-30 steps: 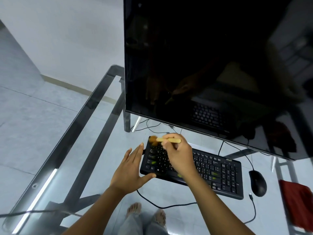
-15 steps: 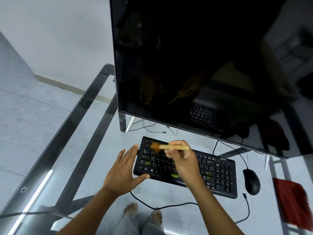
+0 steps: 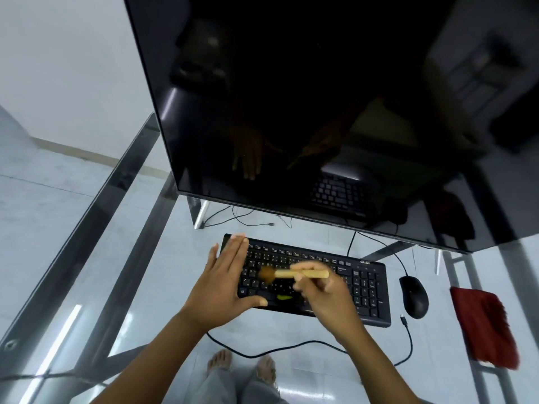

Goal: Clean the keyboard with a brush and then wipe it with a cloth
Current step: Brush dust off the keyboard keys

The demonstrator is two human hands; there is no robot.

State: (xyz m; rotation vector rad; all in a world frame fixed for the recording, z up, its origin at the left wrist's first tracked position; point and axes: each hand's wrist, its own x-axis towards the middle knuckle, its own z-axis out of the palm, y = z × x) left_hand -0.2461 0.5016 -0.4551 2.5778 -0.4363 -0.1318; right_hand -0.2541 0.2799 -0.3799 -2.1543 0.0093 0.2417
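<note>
A black keyboard (image 3: 367,290) lies on the glass table in front of the monitor. My right hand (image 3: 326,298) grips a small brush (image 3: 294,274) by its pale wooden handle; the brown bristles rest on the keys left of the middle. My left hand (image 3: 224,284) lies flat with fingers together over the keyboard's left end, thumb along the front edge. A green speck (image 3: 283,297) sits on the lower key row. A red cloth (image 3: 481,325) lies on the table at the far right, beyond the mouse.
A large dark monitor (image 3: 291,112) stands close behind the keyboard. A black mouse (image 3: 413,295) sits right of the keyboard, with cables (image 3: 291,349) trailing over the glass table (image 3: 125,287). My feet show through the glass below.
The brush head has swept down and to the right, from the top-left keys to the middle rows. My left hand has slid up onto the keyboard's left end.
</note>
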